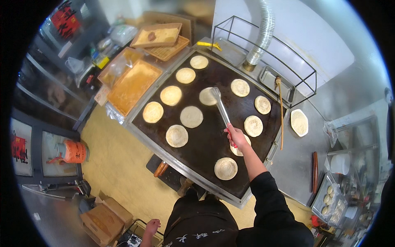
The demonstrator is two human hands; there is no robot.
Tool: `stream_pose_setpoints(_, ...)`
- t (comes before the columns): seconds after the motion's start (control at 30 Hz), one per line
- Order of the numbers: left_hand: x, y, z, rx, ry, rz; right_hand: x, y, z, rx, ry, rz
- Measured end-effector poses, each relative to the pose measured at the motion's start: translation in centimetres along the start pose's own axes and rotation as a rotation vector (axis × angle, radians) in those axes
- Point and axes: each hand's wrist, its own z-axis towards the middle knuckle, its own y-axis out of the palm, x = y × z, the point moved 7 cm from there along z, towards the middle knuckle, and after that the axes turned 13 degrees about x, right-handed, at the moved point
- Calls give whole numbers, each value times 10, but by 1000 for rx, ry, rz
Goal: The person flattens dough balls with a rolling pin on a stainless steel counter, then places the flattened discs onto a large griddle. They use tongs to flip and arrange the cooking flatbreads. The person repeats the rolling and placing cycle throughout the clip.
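My right hand (237,137) is closed around the red grip of metal tongs (222,108). The tongs reach up and left over the dark griddle (206,151), their tips at the right edge of a pale flatbread (207,96). Beneath my right hand another flatbread (239,151) is partly hidden. Several round flatbreads lie around the griddle; those along its upper left side, such as this one (171,95), look yellower. At the lower left, away from the griddle, hangs my left hand (153,225), its fingers loosely curled; whether it holds anything is unclear.
Wooden trays (134,86) stand left of the griddle. Behind it are a wire frame (277,46), a flexible metal duct (262,34) and a metal tray (268,75). A long wooden-handled brush (280,114) lies across the right edge, near a white dish (299,123). Cardboard boxes (106,219) sit lower left.
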Motion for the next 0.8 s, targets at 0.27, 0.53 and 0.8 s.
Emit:
stream_pose_setpoints(0.27, 3, 12, 8, 11, -36, -37, 26, -68, -6, 218, 186, 189)
stream_pose_setpoints(0.53, -6, -5, 25, -47, 75, -58, -10, -90, 88, 228, 107, 195)
stream_pose_setpoints(0.8, -20, -32, 12, -2, 41, 11, -74, -27, 126, 107, 26, 129)
